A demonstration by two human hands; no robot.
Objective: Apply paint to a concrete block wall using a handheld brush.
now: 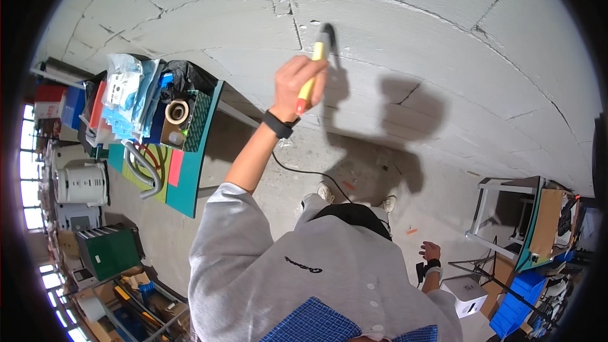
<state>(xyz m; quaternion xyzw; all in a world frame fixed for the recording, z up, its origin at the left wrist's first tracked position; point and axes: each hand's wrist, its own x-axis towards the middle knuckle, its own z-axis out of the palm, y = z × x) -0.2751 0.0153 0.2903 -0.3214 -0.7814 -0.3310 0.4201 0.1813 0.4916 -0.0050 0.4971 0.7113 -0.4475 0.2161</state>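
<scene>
My left hand [300, 83] is closed around the yellow, red-tipped handle of a brush [319, 50]. Its dark, blurred head is at the pale block wall [361, 33], below a gap in the joint between blocks; whether it touches the wall I cannot tell. A black band [280, 124] circles my left wrist. My right hand [430, 251] hangs low at my right side, fingers loosely apart and holding nothing, with a dark device [420, 271] at its wrist. Shadows of my arm and head fall on the wall.
A teal table [204, 152] at the left bears plastic packs, a box with a tape roll [176, 112] and a grey hose [153, 178]. A black cable [304, 170] crosses before me. Another table [529, 242], a blue bin [517, 304] and a white box [464, 294] stand at the right.
</scene>
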